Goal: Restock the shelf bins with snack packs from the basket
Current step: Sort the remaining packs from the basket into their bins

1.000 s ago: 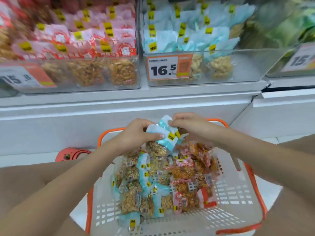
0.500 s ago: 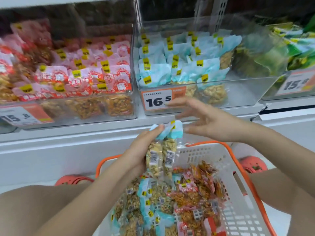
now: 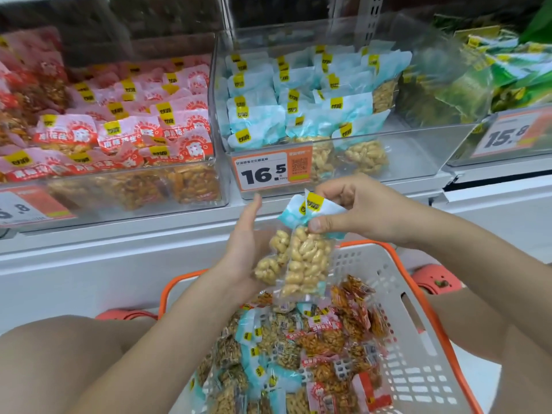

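Right hand (image 3: pixel 363 210) now pinches the blue packs (image 3: pixel 304 258) by their tops, left hand (image 3: pixel 245 243) flat-fingered underneath; blue bin (image 3: pixel 418 162) next, probably.

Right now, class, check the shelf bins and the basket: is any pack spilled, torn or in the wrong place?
Nothing stands out. Blue packs fill the blue bin, red packs the red bin. The basket holds a loose mix of both. Both hands hold blue packs intact above it.

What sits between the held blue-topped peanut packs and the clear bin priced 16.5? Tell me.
Head view: only the white shelf ledge and orange price tag separate the blue-topped peanut packs from the clear bin.
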